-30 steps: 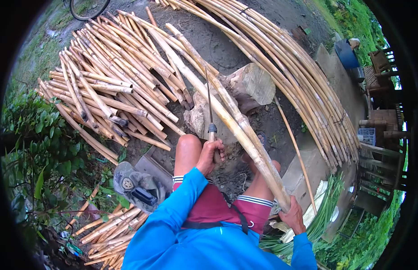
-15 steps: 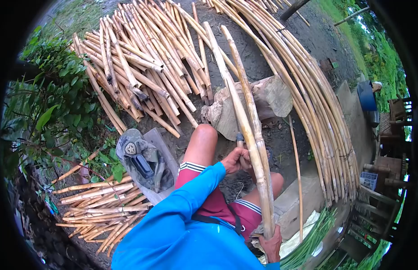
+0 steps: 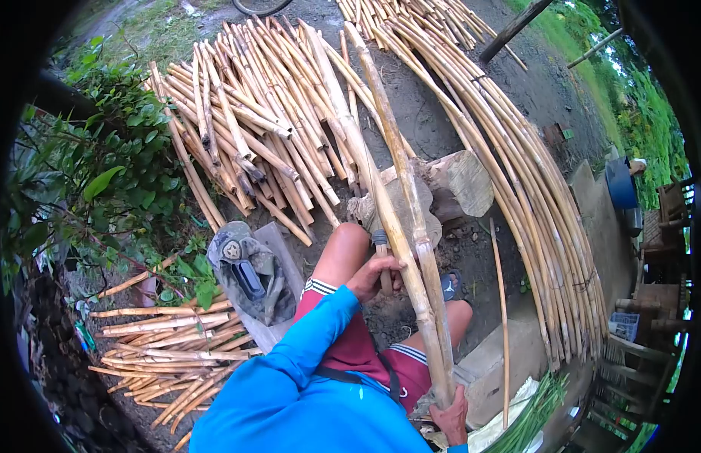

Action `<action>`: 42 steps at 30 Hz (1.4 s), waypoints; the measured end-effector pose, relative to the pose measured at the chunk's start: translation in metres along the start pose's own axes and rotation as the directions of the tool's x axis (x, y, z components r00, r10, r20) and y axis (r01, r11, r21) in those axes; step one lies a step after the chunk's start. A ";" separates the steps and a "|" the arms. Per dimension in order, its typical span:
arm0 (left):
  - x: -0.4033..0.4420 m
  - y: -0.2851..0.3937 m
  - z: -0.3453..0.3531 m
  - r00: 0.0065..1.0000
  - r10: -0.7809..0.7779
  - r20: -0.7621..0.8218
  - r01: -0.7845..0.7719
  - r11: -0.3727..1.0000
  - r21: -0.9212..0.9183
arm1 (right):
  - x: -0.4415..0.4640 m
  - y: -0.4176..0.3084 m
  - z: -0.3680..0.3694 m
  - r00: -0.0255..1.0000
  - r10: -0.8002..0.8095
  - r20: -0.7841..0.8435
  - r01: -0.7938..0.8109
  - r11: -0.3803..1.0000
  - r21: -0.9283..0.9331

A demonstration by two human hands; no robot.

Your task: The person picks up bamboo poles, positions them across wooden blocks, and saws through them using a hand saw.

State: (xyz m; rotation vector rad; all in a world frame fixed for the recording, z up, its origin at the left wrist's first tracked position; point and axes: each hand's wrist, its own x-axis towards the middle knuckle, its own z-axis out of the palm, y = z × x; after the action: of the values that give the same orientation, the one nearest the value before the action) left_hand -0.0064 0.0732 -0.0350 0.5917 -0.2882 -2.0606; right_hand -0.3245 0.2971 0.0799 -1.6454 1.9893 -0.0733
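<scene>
L hand (image 3: 371,277) fingers clamped on knife (image 3: 380,238) handle just L of the bamboo poles (image 3: 386,215), whose long axis runs fwd & slightly L from R hand (image 3: 449,416), fingers wrapped tight round near end.

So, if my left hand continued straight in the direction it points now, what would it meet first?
Your left hand would probably meet the bamboo pole just beside it; whether they already touch is hard to judge from this view.
</scene>
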 end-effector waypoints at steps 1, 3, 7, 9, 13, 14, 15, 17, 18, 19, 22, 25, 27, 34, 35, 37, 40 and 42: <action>-0.011 0.016 0.008 0.998 0.048 -0.035 -0.047 0.998 0.047 | 0.004 -0.004 0.003 0.999 -0.014 0.053 0.012 0.999 0.042; -0.033 0.046 0.018 0.988 0.137 -0.068 -0.128 0.985 0.115 | 0.013 -0.021 0.003 0.988 -0.031 0.151 0.020 0.997 0.072; -0.060 0.086 0.007 0.952 0.294 -0.090 -0.274 0.945 0.181 | 0.040 -0.057 0.003 0.954 -0.199 0.222 0.170 0.975 0.144; -0.071 0.106 -0.003 0.944 0.325 -0.054 -0.318 0.942 0.109 | 0.062 -0.081 0.003 0.930 -0.257 0.262 0.230 0.964 0.131; -0.092 0.176 -0.020 0.886 0.461 -0.052 -0.459 0.887 0.044 | 0.114 -0.161 0.008 0.873 -0.365 0.324 0.308 0.927 0.216; -0.100 0.196 -0.025 0.876 0.478 -0.072 -0.476 0.879 0.038 | 0.130 -0.183 0.012 0.849 -0.413 0.328 0.346 0.906 0.245; -0.106 0.215 -0.028 0.856 0.517 -0.035 -0.516 0.856 0.022 | 0.145 -0.207 0.016 0.822 -0.463 0.330 0.386 0.881 0.275; -0.116 0.250 -0.043 0.857 0.514 -0.025 -0.515 0.857 -0.007 | 0.173 -0.268 0.022 0.769 -0.526 0.363 0.425 0.845 0.323; -0.119 0.265 -0.046 0.835 0.549 -0.029 -0.549 0.836 0.002 | 0.187 -0.294 0.035 0.746 -0.575 0.336 0.451 0.807 0.380; -0.122 0.284 -0.053 0.830 0.558 -0.010 -0.558 0.830 0.009 | 0.203 -0.319 0.050 0.721 -0.623 0.305 0.477 0.764 0.434; -0.121 0.331 -0.078 0.788 0.615 -0.032 -0.616 0.788 -0.001 | 0.222 -0.388 0.076 0.622 -0.768 0.150 0.730 0.639 0.243; -0.131 0.344 -0.077 0.762 0.646 -0.056 -0.641 0.763 0.081 | 0.215 -0.411 0.077 0.620 -0.785 -0.003 0.784 0.620 -0.043; -0.133 0.333 -0.069 0.761 0.648 -0.037 -0.646 0.761 0.050 | 0.208 -0.392 0.067 0.618 -0.785 0.042 0.784 0.620 0.028; -0.092 0.252 -0.042 0.818 0.571 0.066 -0.568 0.821 -0.066 | 0.165 -0.243 0.002 0.803 -0.583 0.122 0.595 0.792 -0.134; -0.085 0.235 -0.033 0.836 0.545 0.061 -0.544 0.838 -0.034 | 0.166 -0.211 -0.005 0.838 -0.536 0.101 0.546 0.820 -0.171; -0.072 0.196 -0.016 0.879 0.471 0.075 -0.474 0.880 0.032 | 0.163 -0.161 -0.021 0.904 -0.424 0.044 0.423 0.877 -0.228; -0.049 0.132 0.015 0.904 0.387 0.185 -0.417 0.893 0.169 | 0.177 -0.054 -0.030 0.960 -0.275 -0.049 0.250 0.924 -0.288; -0.082 0.124 0.069 0.954 0.255 0.160 -0.297 0.883 0.362 | 0.189 0.006 -0.034 0.999 -0.035 0.015 0.038 0.947 -0.319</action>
State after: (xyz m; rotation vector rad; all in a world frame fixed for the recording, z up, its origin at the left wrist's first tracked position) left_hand 0.0845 0.0748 0.1010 0.6311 -0.8091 -1.7679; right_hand -0.3639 0.1141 0.0358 -1.8771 2.0455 0.2559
